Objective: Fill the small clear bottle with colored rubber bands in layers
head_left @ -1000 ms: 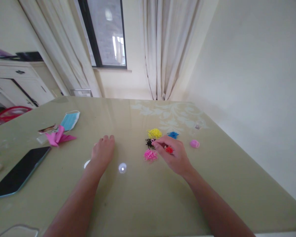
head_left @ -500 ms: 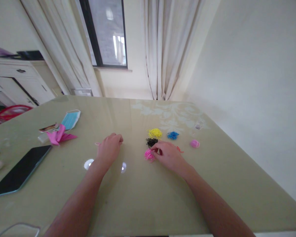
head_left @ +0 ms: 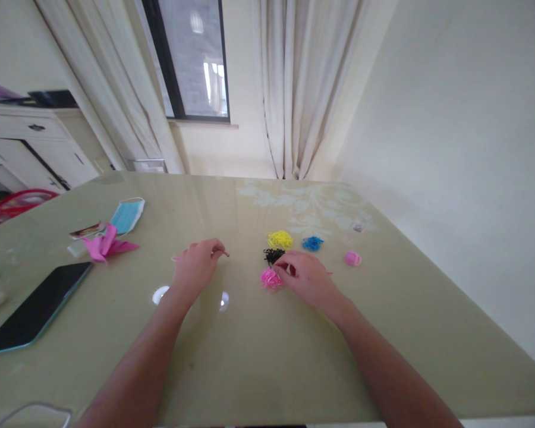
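My left hand (head_left: 199, 261) is over the table left of the coloured piles, fingers pinched on a small reddish strand (head_left: 226, 254) that looks like a rubber band. My right hand (head_left: 307, 274) is at the piles, thumb and forefinger closed at the upper right edge of the pink rubber band pile (head_left: 271, 279); whatever is between them is too small to make out. Just above lies the black rubber band pile (head_left: 273, 256), partly behind my fingers. Behind are the yellow pile (head_left: 280, 239) and the blue pile (head_left: 312, 244). A bit of red (head_left: 330, 273) shows behind my right hand.
A pink-purple bundle (head_left: 352, 258) lies at the right. On the left are a pink folded-paper shape (head_left: 108, 245), a blue face mask (head_left: 128, 216) and a dark tablet (head_left: 38, 309). A white cable (head_left: 38, 405) is near the front edge. A wall bounds the right side.
My left fingers have lifted and turned slightly, and a reddish strand now shows at their tips. My right hand has shifted slightly right and covers more of the red bit.
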`<action>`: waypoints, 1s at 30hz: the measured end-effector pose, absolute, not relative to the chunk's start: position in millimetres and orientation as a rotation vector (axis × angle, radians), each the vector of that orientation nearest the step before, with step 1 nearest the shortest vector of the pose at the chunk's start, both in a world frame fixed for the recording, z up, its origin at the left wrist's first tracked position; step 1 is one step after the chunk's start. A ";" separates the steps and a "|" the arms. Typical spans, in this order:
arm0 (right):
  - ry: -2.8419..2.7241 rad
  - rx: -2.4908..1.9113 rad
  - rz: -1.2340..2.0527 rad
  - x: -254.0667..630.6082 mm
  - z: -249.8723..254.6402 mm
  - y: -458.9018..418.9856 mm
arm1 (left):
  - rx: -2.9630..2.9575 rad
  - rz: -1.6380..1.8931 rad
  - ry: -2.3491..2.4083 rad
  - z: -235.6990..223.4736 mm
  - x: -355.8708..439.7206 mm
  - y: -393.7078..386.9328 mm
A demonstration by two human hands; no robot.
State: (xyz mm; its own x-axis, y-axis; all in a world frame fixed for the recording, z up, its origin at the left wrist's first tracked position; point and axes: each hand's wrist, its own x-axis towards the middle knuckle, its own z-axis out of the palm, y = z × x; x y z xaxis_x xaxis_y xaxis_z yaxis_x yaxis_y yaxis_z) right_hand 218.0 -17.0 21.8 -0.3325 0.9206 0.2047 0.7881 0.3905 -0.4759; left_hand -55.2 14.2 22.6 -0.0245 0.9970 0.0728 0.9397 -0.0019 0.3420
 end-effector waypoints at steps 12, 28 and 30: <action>-2.047 -1.327 0.500 211.6 22.1 -20.1 | 2.466 1.251 1.370 11.4 -24.9 7.4; -1.865 -1.037 0.447 209.7 22.6 -23.9 | 2.311 1.352 1.037 17.6 2.0 -15.0; -1.860 -1.040 0.436 209.3 22.0 -24.8 | 2.242 1.301 1.095 17.9 3.1 -15.7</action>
